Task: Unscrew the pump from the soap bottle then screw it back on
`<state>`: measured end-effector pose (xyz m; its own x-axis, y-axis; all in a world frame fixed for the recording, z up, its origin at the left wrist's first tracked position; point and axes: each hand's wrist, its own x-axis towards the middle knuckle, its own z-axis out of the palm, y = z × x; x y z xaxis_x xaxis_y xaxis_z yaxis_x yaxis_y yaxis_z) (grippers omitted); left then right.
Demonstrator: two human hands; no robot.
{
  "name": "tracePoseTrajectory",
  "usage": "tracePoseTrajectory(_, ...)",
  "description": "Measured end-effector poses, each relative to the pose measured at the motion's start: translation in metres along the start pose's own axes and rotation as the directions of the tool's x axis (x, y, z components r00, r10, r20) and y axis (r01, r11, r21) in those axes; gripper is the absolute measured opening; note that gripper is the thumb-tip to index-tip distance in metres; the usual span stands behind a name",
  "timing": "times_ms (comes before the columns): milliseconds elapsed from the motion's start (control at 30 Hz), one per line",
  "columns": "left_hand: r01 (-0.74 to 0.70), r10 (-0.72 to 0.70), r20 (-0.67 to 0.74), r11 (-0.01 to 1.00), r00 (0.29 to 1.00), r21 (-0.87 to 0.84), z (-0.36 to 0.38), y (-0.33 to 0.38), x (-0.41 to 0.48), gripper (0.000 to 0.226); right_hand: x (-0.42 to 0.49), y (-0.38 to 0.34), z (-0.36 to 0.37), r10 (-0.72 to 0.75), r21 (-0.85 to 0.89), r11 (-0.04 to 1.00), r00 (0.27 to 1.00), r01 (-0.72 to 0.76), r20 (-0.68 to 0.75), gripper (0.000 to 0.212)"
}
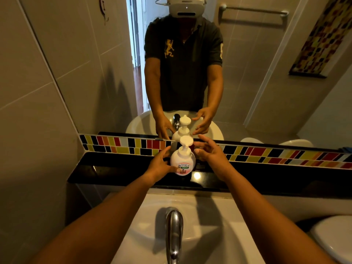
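A round white soap bottle (182, 161) with a pink label stands upright on the black shelf (114, 172) below the mirror. Its white pump (186, 141) sits on top of it. My left hand (160, 164) rests against the bottle's left side, thumb low by the label and fingers near its shoulder; the grip looks loose. My right hand (209, 153) hovers just right of the pump and bottle neck, fingers spread, not touching them as far as I can see.
A chrome tap (174, 231) rises over the white basin (219, 235) right below my arms. A multicoloured tile strip (266, 155) and the mirror (247, 82) back the shelf. A white toilet lid (335, 239) is at the lower right.
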<state>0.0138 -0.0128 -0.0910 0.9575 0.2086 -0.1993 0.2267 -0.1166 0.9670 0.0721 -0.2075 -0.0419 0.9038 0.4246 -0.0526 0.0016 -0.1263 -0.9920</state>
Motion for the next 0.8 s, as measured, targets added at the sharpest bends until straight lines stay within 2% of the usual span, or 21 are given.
tracePoseTrajectory(167, 0.033, -0.039, -0.093, 0.997, 0.995, -0.072, -0.004, -0.014, -0.006, 0.066, -0.007, 0.042, -0.001, 0.122, -0.109, 0.986, 0.992, -0.123, -0.009, 0.059)
tracePoseTrajectory(300, 0.015, -0.024, -0.123, 0.997, 0.992, -0.074, 0.004, -0.014, -0.007, 0.052, -0.008, 0.06, 0.01, 0.124, -0.134, 0.983, 0.991, -0.129, -0.047, 0.057)
tracePoseTrajectory(500, 0.027, -0.04, -0.136, 0.995, 0.99, -0.1, 0.01, -0.014, -0.001, 0.052, 0.002, 0.067, 0.017, 0.081, -0.171, 0.98, 0.99, -0.1, -0.115, 0.048)
tracePoseTrajectory(800, 0.065, -0.076, -0.138, 0.994, 0.987, -0.087, 0.008, -0.017, 0.008, 0.053, 0.008, 0.071, 0.019, 0.078, -0.181, 0.978, 0.988, -0.102, -0.136, 0.046)
